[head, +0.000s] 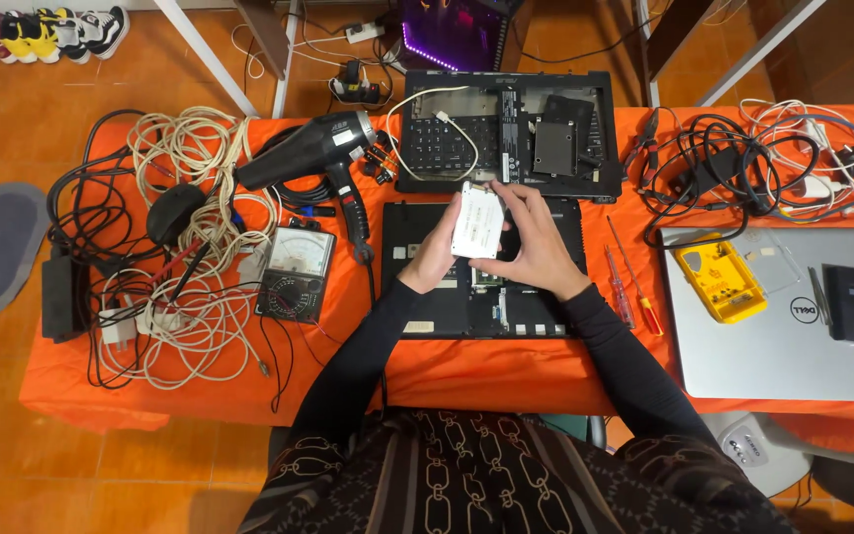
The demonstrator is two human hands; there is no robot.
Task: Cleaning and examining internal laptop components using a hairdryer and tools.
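Both my hands hold a flat white rectangular drive (477,220) above an opened black laptop base (555,297) on the orange-covered table (467,371). My left hand (431,259) grips the drive's left edge from below. My right hand (536,242) wraps its right side, fingers over the top edge. Behind it lies the laptop's removed bottom shell (506,133) with a keyboard, a metal drive plate and a white cable on it.
A black heat gun (313,153), an analogue multimeter (295,272) and tangled white and black cables (180,247) lie left. Two screwdrivers (630,282) lie right, beside a silver closed laptop (773,336) carrying a yellow tool case (719,280) and more cables (743,163).
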